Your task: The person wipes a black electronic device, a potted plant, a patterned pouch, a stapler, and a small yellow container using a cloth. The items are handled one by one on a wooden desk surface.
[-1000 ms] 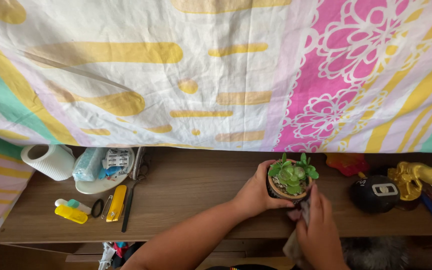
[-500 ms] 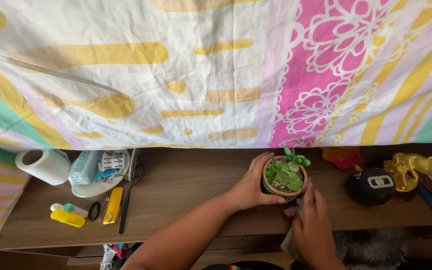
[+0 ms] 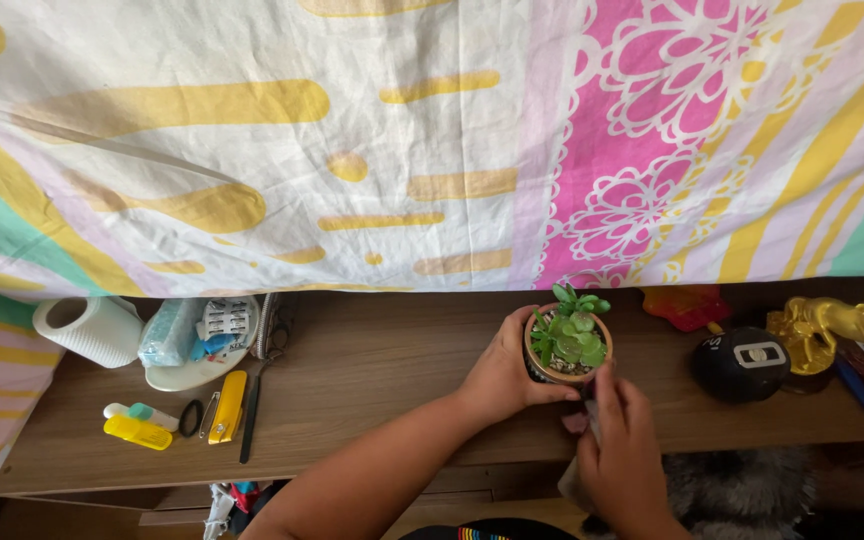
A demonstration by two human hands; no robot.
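A big patterned sheet (image 3: 402,140), white with yellow dashes, a pink flowered band and teal corners, hangs over the upper part of the view and drapes down to the back edge of a long wooden shelf (image 3: 372,380). Along that shelf, from the far left, sit a roll of white paper (image 3: 87,330), a white dish (image 3: 197,365) piled with small packets, a yellow utility knife (image 3: 226,406) and a yellow marker (image 3: 137,432). Off to the right stand a round black object (image 3: 742,364) and a gold figurine (image 3: 842,330), with a red piece (image 3: 690,305) tucked behind them.

Between those two groups, a little right of centre, is the small potted plant (image 3: 568,345), a brown pot with fleshy green leaves, upright. The left hand (image 3: 507,375) comes in from below and wraps the pot's left side, fingers curled round the wall and thumb along its lower front, so the pot is firmly in its grip. The right hand (image 3: 624,455) is just beneath and to the right of the pot, fingers closed together, pinching a bit of pale cloth (image 3: 584,432) whose tip touches the pot's lower right edge. The two hands nearly meet under the pot, at the shelf's front edge.
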